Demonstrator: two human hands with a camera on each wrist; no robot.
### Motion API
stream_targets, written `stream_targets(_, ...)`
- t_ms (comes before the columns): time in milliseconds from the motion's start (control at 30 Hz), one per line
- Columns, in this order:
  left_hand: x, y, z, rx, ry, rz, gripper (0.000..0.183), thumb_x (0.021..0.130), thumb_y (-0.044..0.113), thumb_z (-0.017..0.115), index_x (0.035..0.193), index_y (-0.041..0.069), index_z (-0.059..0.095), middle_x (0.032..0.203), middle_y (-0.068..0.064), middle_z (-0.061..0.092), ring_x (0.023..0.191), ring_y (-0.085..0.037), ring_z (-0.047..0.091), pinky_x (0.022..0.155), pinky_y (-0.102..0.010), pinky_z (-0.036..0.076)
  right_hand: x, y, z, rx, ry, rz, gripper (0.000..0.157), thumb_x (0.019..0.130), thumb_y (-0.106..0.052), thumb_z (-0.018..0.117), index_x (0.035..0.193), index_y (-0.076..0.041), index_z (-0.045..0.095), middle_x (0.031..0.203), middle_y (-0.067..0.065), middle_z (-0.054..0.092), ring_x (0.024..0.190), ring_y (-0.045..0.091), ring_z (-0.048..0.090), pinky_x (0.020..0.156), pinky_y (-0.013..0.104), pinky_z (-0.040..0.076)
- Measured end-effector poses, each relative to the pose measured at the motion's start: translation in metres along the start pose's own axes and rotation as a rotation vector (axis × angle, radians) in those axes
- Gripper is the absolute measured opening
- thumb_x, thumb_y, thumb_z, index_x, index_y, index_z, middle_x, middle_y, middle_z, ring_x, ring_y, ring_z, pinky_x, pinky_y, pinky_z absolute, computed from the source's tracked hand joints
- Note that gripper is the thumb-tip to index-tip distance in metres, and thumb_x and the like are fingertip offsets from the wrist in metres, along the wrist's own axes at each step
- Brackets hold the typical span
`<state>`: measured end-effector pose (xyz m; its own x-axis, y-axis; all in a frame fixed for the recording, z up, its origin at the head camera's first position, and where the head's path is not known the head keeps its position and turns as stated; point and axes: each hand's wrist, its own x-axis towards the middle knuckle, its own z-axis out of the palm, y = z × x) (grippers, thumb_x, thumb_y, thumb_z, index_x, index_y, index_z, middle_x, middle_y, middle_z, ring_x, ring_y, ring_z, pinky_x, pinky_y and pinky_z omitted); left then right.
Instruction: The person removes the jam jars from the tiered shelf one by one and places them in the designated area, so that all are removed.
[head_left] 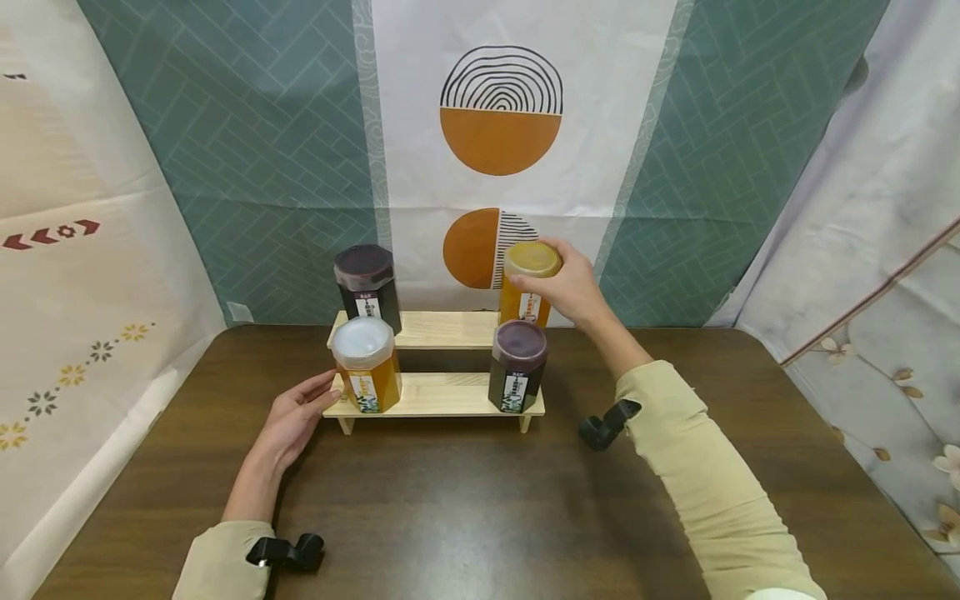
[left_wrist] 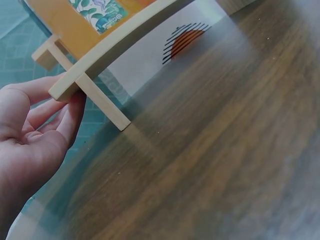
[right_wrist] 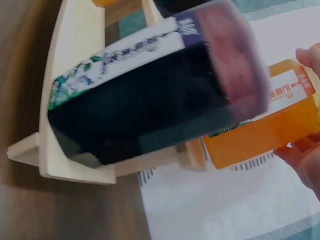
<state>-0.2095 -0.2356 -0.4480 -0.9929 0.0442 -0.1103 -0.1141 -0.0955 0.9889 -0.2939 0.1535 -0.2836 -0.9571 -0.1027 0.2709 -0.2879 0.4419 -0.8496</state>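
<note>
A two-tier wooden shelf (head_left: 446, 395) stands on the table with a hexagonal jar at each end of both tiers. My left hand (head_left: 294, 417) holds the left end of the lower tier, fingers reaching beneath the board in the left wrist view. At the upper right, my right hand (head_left: 572, 285) grips an orange-yellow jar (head_left: 529, 260) round its lid end, thumb in front. A dark purple jar (head_left: 518, 367) sits below it on the lower tier. On the left are an orange jar with a whitish lid (head_left: 366, 358) below and another dark jar (head_left: 365, 279) above.
The brown wooden table (head_left: 465, 500) extends in front of the shelf. Close behind it hangs a patterned cloth backdrop (head_left: 300, 167), with pale cloths at both sides. Black wrist mounts (head_left: 288, 552) sit on both sleeves.
</note>
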Motion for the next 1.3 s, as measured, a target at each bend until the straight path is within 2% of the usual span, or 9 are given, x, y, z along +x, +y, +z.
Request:
stream_targets(200, 0.001, 0.000, 0.000, 0.020, -0.008, -0.006, 0.064, 0.099, 0.013, 0.057, 0.148, -0.009, 0.024, 0.138, -0.012, 0.036, 0.123, -0.013, 0.035, 0.103, -0.020, 0.033, 0.003, -0.005, -0.017, -0.061, 0.014, -0.032, 0.073, 0.077, -0.032, 0.079, 0.137, -0.007, 0.047, 0.118, 0.015, 0.055, 0.098, 0.028, 0.055, 0.077, 0.035, 0.049)
stream_targets(400, 0.001, 0.000, 0.000, 0.042, -0.021, -0.022, 0.065, 0.099, 0.016, 0.057, 0.149, -0.007, 0.023, 0.144, -0.016, 0.030, 0.129, -0.016, 0.031, 0.112, -0.032, 0.023, 0.004, -0.003, -0.036, -0.086, 0.051, -0.012, 0.072, 0.078, -0.035, 0.079, 0.138, -0.009, 0.047, 0.116, 0.014, 0.055, 0.096, 0.027, 0.054, 0.075, 0.034, 0.049)
stream_targets(600, 0.002, 0.000, 0.000, 0.038, -0.012, -0.014, 0.065, 0.099, 0.016, 0.058, 0.149, -0.007, 0.024, 0.141, -0.014, 0.032, 0.126, -0.015, 0.033, 0.109, -0.028, 0.027, 0.003, 0.009, -0.053, -0.097, 0.081, 0.016, 0.071, 0.079, -0.038, 0.078, 0.138, -0.012, 0.048, 0.116, 0.012, 0.054, 0.095, 0.025, 0.054, 0.075, 0.036, 0.049)
stream_targets(767, 0.001, -0.002, 0.000, 0.025, 0.003, 0.000, 0.065, 0.098, 0.015, 0.060, 0.147, -0.010, 0.026, 0.131, -0.006, 0.041, 0.120, -0.011, 0.037, 0.107, -0.026, 0.029, 0.000, 0.024, -0.061, -0.144, 0.068, 0.073, 0.077, 0.079, -0.042, 0.076, 0.141, -0.008, 0.044, 0.119, 0.014, 0.053, 0.099, 0.028, 0.053, 0.080, 0.041, 0.048)
stream_targets(933, 0.001, -0.003, -0.001, 0.011, 0.016, 0.000, 0.064, 0.097, 0.014, 0.061, 0.146, -0.009, 0.028, 0.124, 0.000, 0.045, 0.118, -0.009, 0.040, 0.105, -0.025, 0.031, -0.002, 0.045, -0.059, -0.170, 0.057, 0.093, 0.079, 0.080, -0.042, 0.076, 0.141, -0.005, 0.042, 0.121, 0.017, 0.053, 0.100, 0.031, 0.054, 0.081, 0.043, 0.048)
stream_targets(1133, 0.000, -0.003, -0.001, 0.002, 0.008, 0.002, 0.063, 0.098, 0.013, 0.059, 0.147, -0.010, 0.027, 0.130, -0.004, 0.041, 0.119, -0.011, 0.038, 0.095, -0.015, 0.036, -0.006, 0.076, -0.051, -0.221, 0.074, 0.095, 0.078, 0.081, -0.040, 0.075, 0.140, 0.000, 0.042, 0.119, 0.022, 0.054, 0.099, 0.034, 0.054, 0.081, 0.043, 0.049)
stream_targets(1300, 0.000, -0.003, -0.001, 0.004, 0.011, 0.001, 0.063, 0.097, 0.013, 0.059, 0.147, -0.010, 0.027, 0.133, -0.008, 0.039, 0.118, -0.011, 0.038, 0.092, -0.013, 0.038, -0.013, 0.100, -0.041, -0.239, 0.080, 0.111, 0.079, 0.083, -0.039, 0.074, 0.141, 0.002, 0.041, 0.120, 0.025, 0.054, 0.099, 0.036, 0.054, 0.082, 0.045, 0.048)
